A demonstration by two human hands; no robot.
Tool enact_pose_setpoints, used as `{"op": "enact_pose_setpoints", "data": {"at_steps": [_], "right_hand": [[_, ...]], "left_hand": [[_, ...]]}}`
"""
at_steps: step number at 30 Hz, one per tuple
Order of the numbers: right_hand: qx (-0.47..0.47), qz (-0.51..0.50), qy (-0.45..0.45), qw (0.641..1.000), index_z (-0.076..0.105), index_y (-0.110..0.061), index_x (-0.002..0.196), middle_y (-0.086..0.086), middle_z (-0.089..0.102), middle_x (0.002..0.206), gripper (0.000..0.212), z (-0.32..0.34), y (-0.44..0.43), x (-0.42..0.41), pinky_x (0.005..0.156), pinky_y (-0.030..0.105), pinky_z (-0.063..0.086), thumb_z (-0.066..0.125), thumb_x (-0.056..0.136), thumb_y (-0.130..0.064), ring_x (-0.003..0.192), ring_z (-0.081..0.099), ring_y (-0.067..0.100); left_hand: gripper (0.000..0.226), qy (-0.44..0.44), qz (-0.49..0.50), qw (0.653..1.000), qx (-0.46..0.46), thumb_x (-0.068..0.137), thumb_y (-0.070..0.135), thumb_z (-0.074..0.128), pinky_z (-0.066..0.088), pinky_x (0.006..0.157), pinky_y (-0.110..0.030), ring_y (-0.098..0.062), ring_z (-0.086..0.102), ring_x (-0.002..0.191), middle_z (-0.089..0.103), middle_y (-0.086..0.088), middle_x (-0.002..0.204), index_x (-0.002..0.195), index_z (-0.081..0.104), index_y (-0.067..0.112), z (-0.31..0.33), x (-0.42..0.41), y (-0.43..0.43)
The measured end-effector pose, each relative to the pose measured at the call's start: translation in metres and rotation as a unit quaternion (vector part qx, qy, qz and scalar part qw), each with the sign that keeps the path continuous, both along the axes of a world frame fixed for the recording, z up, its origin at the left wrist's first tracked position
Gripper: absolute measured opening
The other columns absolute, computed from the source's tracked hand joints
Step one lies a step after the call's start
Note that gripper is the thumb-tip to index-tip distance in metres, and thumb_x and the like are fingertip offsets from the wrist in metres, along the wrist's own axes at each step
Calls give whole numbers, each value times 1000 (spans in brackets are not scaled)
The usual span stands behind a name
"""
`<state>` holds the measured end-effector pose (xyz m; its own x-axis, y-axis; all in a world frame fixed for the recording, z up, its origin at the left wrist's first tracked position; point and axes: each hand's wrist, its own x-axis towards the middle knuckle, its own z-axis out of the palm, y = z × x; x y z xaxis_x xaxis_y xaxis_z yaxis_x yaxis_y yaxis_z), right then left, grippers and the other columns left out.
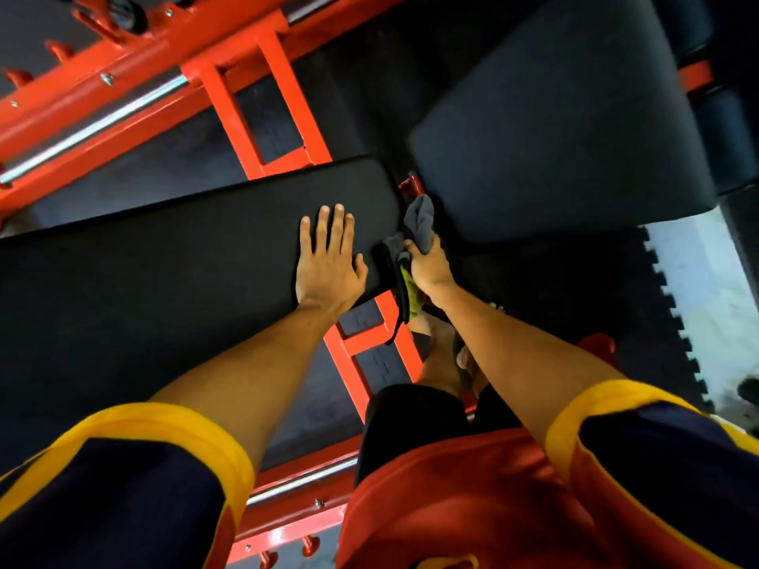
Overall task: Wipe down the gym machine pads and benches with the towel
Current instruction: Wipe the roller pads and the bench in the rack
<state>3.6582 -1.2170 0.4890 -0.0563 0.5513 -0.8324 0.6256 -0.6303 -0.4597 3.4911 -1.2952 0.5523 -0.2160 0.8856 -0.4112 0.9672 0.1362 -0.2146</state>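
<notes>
**Towel Gripped at the End of the Bench Pad**

Nearest the camera, navy sleeves [123,494] with yellow cuffs are seen at both lower corners, with a red shirt [451,511] and black shorts [410,420] between them. Both bare forearms are stretched forward and down.

The left hand [328,260] is laid flat on the long black bench pad [164,260], near its right end, with the fingers straight and slightly spread and the thumb held out to the side. Nothing is held by it.

Just beside it, past the pad's rounded end, the right hand [427,264] is curled round a grey towel [421,221]. The towel is bunched above the fist, while a yellow-green part and a dark edge hang below it. The towel is held at the gap between the long pad and a second, wider black pad [554,129], which is set farther off to the right.

Under the pads, a red steel frame [283,96] is seen over black rubber floor mats [616,289] with a toothed edge against pale flooring [706,289]. Farthest off, at upper left, a chrome rod [90,125] is mounted along the red rails.
</notes>
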Motion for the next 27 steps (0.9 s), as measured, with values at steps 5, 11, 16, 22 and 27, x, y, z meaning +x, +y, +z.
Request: {"op": "enact_pose_setpoints", "data": {"at_steps": [5, 11, 16, 22, 27], "right_hand": [[4, 138, -16, 990, 41, -22, 152, 15, 55, 147, 61, 40, 24, 31, 113, 46, 41, 61, 99, -44, 135, 51, 39], [-3, 108, 27, 994, 46, -25, 141, 7, 63, 131, 62, 63, 32, 74, 110, 50, 47, 70, 88, -49, 122, 60, 30], [72, 78, 40, 994, 36, -22, 127, 6, 61, 119, 53, 104, 40, 107, 97, 45, 53, 73, 93, -39, 109, 62, 25], [141, 117, 11, 983, 65, -7, 120, 10, 64, 117, 41, 128, 57, 158, 90, 35, 45, 62, 101, -43, 111, 61, 28], [146, 36, 36, 988, 67, -12, 131, 8, 69, 127, 38, 141, 56, 209, 98, 37, 50, 60, 104, -37, 119, 62, 27]], "left_hand": [[69, -52, 56, 997, 3, 100, 37, 37, 3, 126, -56, -30, 9, 157, 16, -10, 170, 161, 22, 9, 5, 3, 5], [49, -207, 227, 952, 3, 105, 39, 40, 5, 125, -52, -33, 27, 150, 42, -15, 157, 138, 56, 7, 15, 44, 32], [43, -552, 495, 671, -25, 104, 52, 46, 54, 87, -42, -31, 66, 105, 67, -16, 121, 116, 58, 12, 41, 110, 65], [27, -607, 441, 661, -12, 92, 3, 68, 53, 83, -36, -20, 63, 94, 68, -6, 101, 117, 61, 10, 48, 169, 81], [29, -584, 389, 712, 40, 93, -5, 62, 48, 89, -35, -17, 57, 94, 60, -3, 101, 108, 49, 16, 66, 216, 91]]}}
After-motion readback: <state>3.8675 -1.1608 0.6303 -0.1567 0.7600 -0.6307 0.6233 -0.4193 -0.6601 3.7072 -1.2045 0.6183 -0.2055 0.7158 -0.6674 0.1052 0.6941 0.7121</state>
